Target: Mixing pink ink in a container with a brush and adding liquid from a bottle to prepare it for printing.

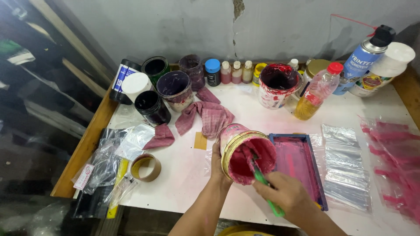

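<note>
- while the right hand [286,192] is closed around a green-handled tool [266,189], the tool's tip is sunk in the pink ink inside a tilted pink can [246,150], whose open mouth faces the hands.
- the left hand [215,164] is wrapped around the can's back and left side, holding it tipped above the white table [183,175]; the can sits between the two hands, the left touching it, the right just in front of its mouth.
- just right of the can lies a blue-framed tray [302,164], smeared pink inside, its near corner beside the right hand.
- further right of the can, clear plastic bags [345,166] lie flat, and past them pink-stained plastic sheets [393,161].
- left of the can, a roll of brown tape [146,167] rests near crumpled clear bags [109,153] at the table's edge.
- just behind the can, pink-stained rags [205,116] are bunched on the table.
- behind those, left of the can, stand dark open jars [164,94] and a white-lidded jar [134,85].
- far behind the can, by the wall, are a red-smeared tub [277,85], a row of small bottles [236,72], a bottle of yellow liquid [317,91] and a blue spray can [365,57].
</note>
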